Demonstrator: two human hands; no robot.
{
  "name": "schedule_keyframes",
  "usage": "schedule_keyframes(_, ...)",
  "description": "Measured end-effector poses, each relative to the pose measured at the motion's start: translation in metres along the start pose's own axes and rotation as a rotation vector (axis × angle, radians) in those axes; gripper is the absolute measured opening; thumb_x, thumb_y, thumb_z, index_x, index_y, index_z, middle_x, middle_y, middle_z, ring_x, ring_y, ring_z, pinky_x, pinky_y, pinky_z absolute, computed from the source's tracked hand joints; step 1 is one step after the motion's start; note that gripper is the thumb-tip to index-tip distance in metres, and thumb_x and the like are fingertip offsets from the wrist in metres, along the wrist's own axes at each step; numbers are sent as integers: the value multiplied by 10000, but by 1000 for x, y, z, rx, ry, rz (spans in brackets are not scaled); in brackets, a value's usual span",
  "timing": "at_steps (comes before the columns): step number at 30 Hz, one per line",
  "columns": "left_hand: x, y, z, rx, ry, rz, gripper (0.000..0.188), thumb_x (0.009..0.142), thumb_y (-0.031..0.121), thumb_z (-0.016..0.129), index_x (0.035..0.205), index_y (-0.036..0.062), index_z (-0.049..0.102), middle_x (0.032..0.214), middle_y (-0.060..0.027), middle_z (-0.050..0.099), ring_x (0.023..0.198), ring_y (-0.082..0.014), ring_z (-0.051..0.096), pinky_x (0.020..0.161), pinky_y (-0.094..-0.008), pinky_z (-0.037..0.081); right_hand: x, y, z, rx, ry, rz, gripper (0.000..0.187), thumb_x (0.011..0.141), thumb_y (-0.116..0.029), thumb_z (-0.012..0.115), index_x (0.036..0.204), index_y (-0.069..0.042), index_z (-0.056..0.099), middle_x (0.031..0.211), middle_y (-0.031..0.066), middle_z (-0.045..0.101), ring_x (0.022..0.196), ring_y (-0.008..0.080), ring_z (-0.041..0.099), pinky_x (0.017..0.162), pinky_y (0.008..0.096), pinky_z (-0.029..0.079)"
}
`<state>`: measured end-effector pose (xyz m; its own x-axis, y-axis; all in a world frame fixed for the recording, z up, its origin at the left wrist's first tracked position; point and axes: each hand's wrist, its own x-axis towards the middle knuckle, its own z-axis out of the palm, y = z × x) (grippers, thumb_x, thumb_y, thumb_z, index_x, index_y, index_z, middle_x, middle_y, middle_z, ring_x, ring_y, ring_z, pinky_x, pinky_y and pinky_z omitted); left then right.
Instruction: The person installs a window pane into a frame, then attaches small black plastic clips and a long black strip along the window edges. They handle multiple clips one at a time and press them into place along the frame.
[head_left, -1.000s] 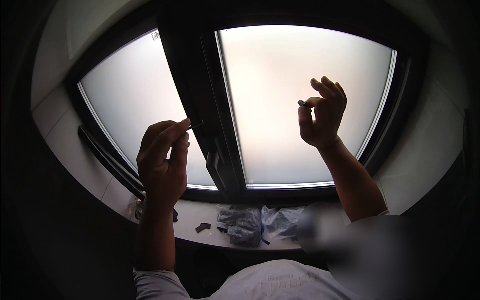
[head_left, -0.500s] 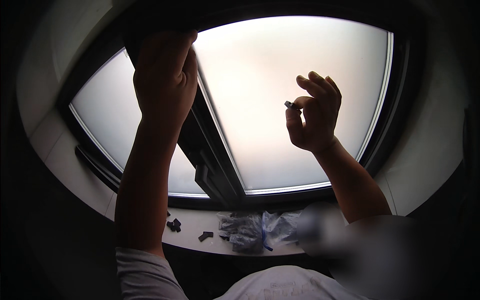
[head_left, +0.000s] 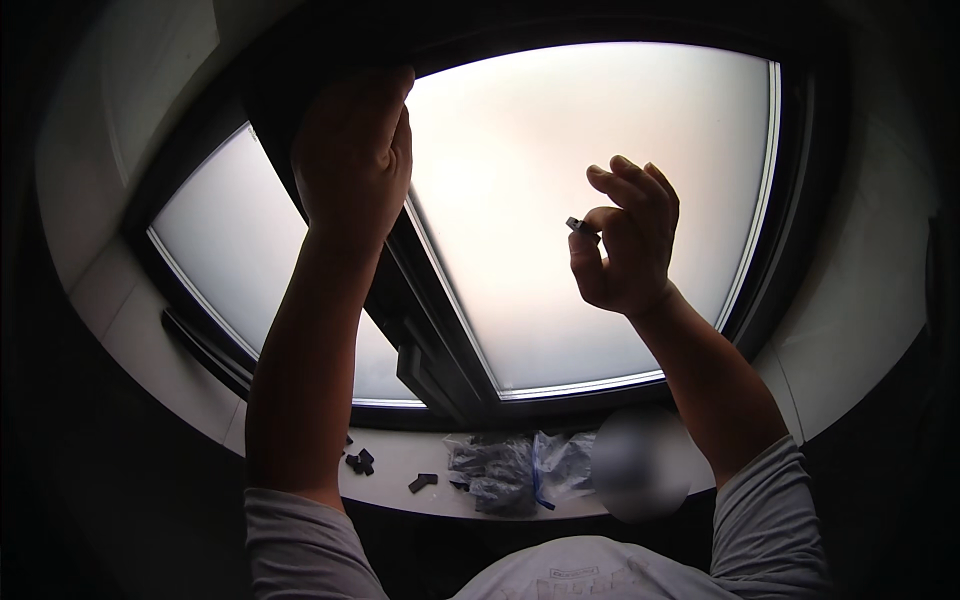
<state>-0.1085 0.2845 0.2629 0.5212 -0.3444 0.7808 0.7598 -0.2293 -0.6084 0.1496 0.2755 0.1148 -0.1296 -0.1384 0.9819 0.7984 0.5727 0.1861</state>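
My left hand (head_left: 352, 165) is raised against the upper part of the dark window frame (head_left: 440, 335). Its fingers look bent and pressed together; their tips merge with the darkness, so anything they hold is hidden. In front of the frosted right pane (head_left: 510, 170), my right hand (head_left: 628, 235) pinches a small dark plastic piece (head_left: 577, 225) between thumb and index finger. The other fingers of that hand are raised and loosely curled.
A black window handle (head_left: 415, 372) juts from the middle frame. Along the pale sill (head_left: 385, 492) lie several small dark pieces (head_left: 361, 461), an angled dark piece (head_left: 423, 482) and clear plastic bags (head_left: 495, 475) with dark contents. A blurred round patch (head_left: 642, 465) covers the area beside the bags.
The view has shifted slightly, so the window and sill sit a little lower and further right. My right hand still pinches the small piece, which is tilted a bit differently. My left hand stays at the frame.
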Motion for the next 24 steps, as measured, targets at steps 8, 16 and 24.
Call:
schedule_keyframes(8,-3,8,0,47,-54,-25,291,829,0,803,1105,69,740,1051,-81,752,982,-223,729,807,-296,638,0,2,-1,-16,1,-18,98,775,-143,664,754,-114,573,1190,118,688,1258,300,583,1151,485,350)
schedule_keyframes(16,-16,11,-9,-9,-66,-9,229,855,29,776,1080,51,738,1099,-91,742,1019,-228,716,868,-318,623,2,0,0,-22,-2,-21,102,775,-146,666,754,-114,572,1193,120,687,1258,303,582,1154,486,348)
schedule_keyframes(24,-11,14,-8,-14,-81,-31,223,898,0,739,1119,31,733,1057,-123,764,998,-269,736,907,-366,605,1,-1,-3,-24,-28,-14,92,791,-153,662,758,-115,584,1229,110,664,1298,291,550,1161,482,338)
